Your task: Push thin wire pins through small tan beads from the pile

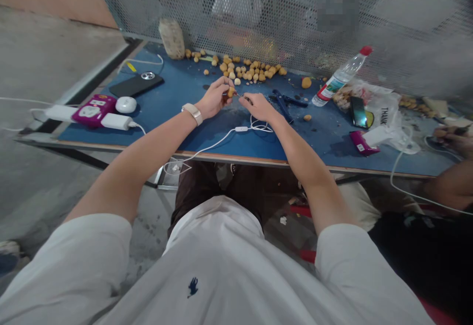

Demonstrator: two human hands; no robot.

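My left hand [213, 99], with a pale watch on the wrist, is closed on a small round yellow-orange piece [231, 91]. Opposite it, my right hand [257, 106] is closed around a thin tool [248, 100] whose narrow tip points at the piece; the grip hides most of the tool. Whether the tip touches the piece is too small to tell. Beyond both hands lies a heap of similar round tan and orange pieces [254, 70]. Blue-handled pliers [283, 104] rest just right of my right hand. A white cable with an inline switch [241, 129] runs below my hands.
On the blue tabletop [177, 83] lie a black phone [136, 85], a purple power socket [94, 110] and a white case [126, 104]. A water bottle [338, 81] leans by a plastic bag [382, 110]. Perforated metal [295, 14] closes the back. Another person's hand [453, 137] is at right.
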